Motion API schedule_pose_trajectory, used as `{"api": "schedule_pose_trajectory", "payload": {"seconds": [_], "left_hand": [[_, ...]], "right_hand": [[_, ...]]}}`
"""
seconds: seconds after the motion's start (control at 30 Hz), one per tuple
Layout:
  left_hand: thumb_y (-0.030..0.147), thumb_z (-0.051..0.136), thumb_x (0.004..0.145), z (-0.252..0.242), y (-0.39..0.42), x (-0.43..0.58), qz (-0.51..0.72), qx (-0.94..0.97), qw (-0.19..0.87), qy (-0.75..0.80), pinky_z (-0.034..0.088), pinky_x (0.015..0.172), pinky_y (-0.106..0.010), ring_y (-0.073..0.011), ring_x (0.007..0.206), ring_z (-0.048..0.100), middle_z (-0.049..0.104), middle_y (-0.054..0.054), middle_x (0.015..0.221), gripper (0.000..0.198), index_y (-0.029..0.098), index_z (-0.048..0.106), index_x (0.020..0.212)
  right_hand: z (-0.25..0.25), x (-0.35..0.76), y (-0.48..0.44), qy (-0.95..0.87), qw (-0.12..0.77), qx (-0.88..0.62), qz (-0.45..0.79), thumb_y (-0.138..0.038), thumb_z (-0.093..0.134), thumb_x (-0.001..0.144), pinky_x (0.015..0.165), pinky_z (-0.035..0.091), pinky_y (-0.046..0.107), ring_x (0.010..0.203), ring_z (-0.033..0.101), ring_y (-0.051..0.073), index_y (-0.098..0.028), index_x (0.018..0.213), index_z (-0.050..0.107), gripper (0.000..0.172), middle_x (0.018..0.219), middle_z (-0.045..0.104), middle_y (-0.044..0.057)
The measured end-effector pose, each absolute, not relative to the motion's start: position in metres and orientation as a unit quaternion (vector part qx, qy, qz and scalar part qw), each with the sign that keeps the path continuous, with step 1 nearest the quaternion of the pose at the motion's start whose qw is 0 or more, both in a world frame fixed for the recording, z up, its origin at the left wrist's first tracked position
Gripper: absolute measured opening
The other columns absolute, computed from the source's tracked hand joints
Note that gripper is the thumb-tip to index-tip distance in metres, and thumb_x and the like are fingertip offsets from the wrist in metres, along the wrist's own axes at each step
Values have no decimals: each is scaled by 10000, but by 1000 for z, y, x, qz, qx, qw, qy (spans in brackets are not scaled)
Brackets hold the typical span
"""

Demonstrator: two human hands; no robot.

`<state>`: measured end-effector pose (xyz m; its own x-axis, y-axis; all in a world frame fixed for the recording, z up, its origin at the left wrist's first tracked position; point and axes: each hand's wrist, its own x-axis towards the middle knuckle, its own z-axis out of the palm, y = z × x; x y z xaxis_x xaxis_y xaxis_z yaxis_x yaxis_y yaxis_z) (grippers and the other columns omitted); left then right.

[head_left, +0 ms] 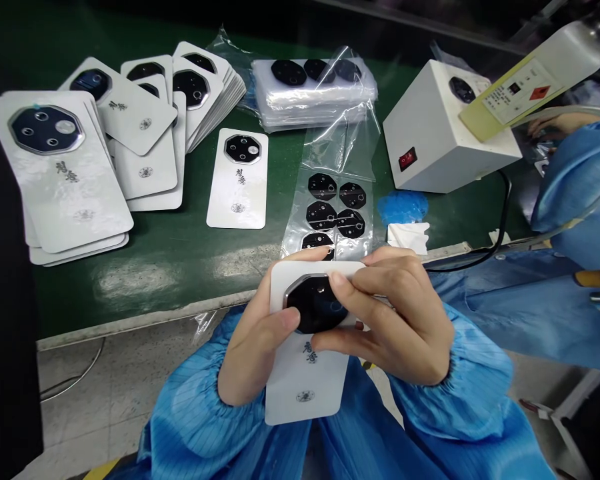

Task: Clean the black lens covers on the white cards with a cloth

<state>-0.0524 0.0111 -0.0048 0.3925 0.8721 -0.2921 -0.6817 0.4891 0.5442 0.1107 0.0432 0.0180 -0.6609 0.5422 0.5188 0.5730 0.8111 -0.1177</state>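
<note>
Fingers of R hand and L hand gripped the white back cover over the lap, just short of the green bench, tips on its black cam lens; prob light, stiff, slick, scratch-prone, so best held by edges.
</note>
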Motion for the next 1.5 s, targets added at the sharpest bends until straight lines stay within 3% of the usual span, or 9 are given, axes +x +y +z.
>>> {"api": "schedule_pose_trajectory", "payload": {"seconds": [0.27, 0.53, 0.7, 0.77, 1.03, 1.23, 1.5], "left_hand": [[201, 522, 806, -4, 11, -52, 497, 164, 811, 262, 507, 712, -201, -142, 844, 641, 703, 27, 980, 349, 302, 593, 1133], [198, 518, 799, -5, 12, -52, 494, 168, 813, 259, 504, 690, -221, -157, 824, 645, 694, 32, 957, 364, 317, 587, 1136], [235, 514, 813, -5, 11, -56, 482, 197, 817, 249, 490, 773, -220, -162, 919, 626, 676, 36, 989, 392, 329, 536, 1192], [214, 520, 804, -5, 10, -58, 464, 202, 824, 255, 493, 731, -214, -170, 931, 626, 671, 37, 1020, 435, 350, 508, 1217], [207, 593, 738, -8, 7, -58, 461, 188, 820, 282, 497, 593, -193, -171, 817, 656, 683, 25, 949, 438, 334, 552, 1155], [299, 633, 701, -9, 4, -58, 435, 185, 812, 342, 443, 471, -219, -181, 664, 641, 660, -1, 873, 503, 284, 482, 1180], [311, 674, 675, -12, 4, -58, 425, 186, 818, 340, 416, 437, -203, -105, 525, 536, 645, 6, 801, 519, 290, 493, 1161]], "right_hand": [[15, 109, 43, -907, 298, -295, -22, -375, 651, 768, 702, 508, 412, 747, 506, 187, -21, 969, 623, 408, 752, 566, 88], [9, 109, 40, -895, 318, -309, -50, -382, 637, 779, 764, 507, 437, 757, 501, 182, -63, 992, 635, 383, 764, 542, 68], [12, 111, 41, -894, 316, -317, -30, -402, 662, 750, 785, 501, 457, 756, 487, 184, -93, 1007, 638, 402, 785, 510, 63], [15, 112, 42, -895, 310, -318, -23, -412, 660, 749, 779, 503, 450, 752, 481, 179, -114, 1001, 640, 390, 788, 496, 59], [23, 114, 44, -900, 297, -319, 4, -426, 663, 739, 728, 503, 398, 732, 460, 161, -149, 973, 637, 363, 781, 467, 47], [22, 115, 44, -898, 299, -323, 18, -451, 665, 726, 724, 493, 403, 732, 467, 173, -143, 1004, 622, 417, 792, 456, 49], [21, 114, 45, -891, 315, -324, 35, -431, 654, 749, 710, 495, 405, 741, 466, 168, -117, 1024, 604, 420, 805, 441, 50]]}}
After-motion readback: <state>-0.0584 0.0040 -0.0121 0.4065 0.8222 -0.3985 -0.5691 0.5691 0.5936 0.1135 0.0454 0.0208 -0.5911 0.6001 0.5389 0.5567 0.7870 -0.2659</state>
